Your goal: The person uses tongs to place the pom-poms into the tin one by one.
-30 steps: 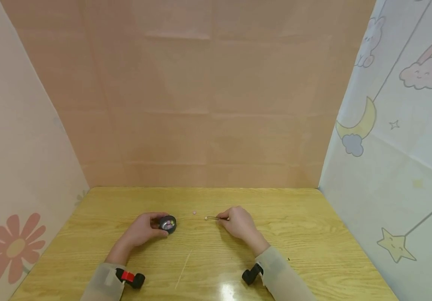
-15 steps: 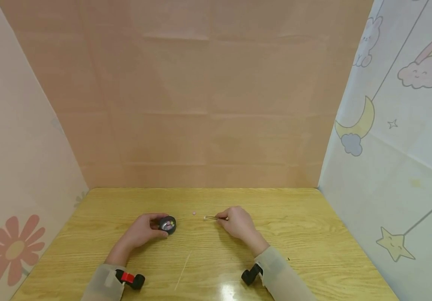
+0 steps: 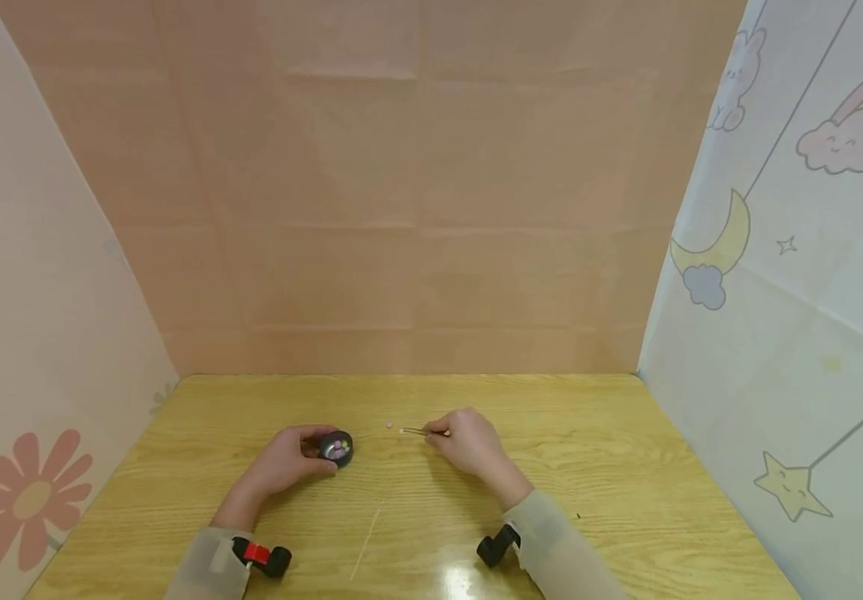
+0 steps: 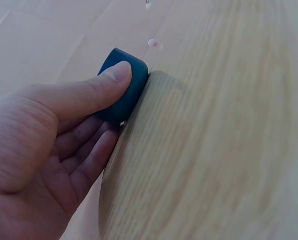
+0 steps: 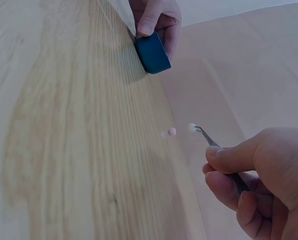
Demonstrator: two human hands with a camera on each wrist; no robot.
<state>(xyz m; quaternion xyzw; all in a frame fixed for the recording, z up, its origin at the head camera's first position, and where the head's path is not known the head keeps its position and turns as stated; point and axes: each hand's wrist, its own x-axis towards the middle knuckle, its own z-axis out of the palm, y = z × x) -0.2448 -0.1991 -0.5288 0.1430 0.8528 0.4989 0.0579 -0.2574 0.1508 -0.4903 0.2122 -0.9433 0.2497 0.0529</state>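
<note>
My left hand (image 3: 281, 460) grips a small dark round cup (image 4: 131, 87) by its sides, thumb on the near side; the cup stands on the table. Inside the cup lie several small balls (image 3: 340, 447), pink-purple and green. Between thumb and fingers my right hand (image 5: 261, 180) pinches a pair of bent-tip tweezers (image 5: 209, 137). Their tips hold a small whitish ball (image 5: 191, 127), which appears raised off the tabletop. A single pink ball (image 5: 172, 131) sits on the table between the cup and the tweezers, close to the tips in the head view.
The wood-grain table (image 3: 431, 517) ends at a tan backdrop (image 3: 416, 208). Pale printed sheets stand at the left (image 3: 63, 292) and right (image 3: 814, 292). A tiny dark speck (image 3: 578, 516) lies right of my right forearm.
My right hand has shifted a little left with the tweezers and the whitish ball, nearer to the pink ball. The left hand and cup have stayed in place.
</note>
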